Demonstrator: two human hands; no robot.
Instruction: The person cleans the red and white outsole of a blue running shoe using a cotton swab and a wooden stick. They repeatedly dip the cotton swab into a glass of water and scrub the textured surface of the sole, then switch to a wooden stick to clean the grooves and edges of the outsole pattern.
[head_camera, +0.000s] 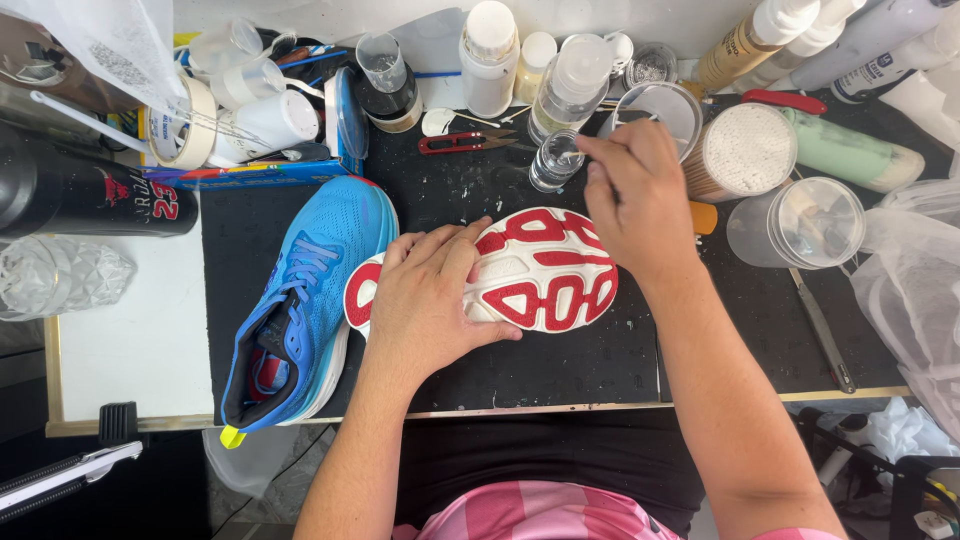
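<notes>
A sneaker lies sole-up (545, 270) on the black mat (560, 355), its sole white with red tread patches. My left hand (430, 300) presses flat on the heel half of that sole. My right hand (640, 195) hovers just beyond the toe end, fingers pinched around a thin tool or swab held over a small clear glass jar (554, 160). The matching blue sneaker (305, 300) stands upright to the left, toe pointing away.
Bottles, jars and cups crowd the back edge: white bottles (490, 55), a tub of cotton swabs (745, 150), a clear lidded cup (800, 222), red-handled snips (462, 142), tape roll (185, 125). A black bottle (90, 195) lies at left. A metal tool (825, 330) rests right.
</notes>
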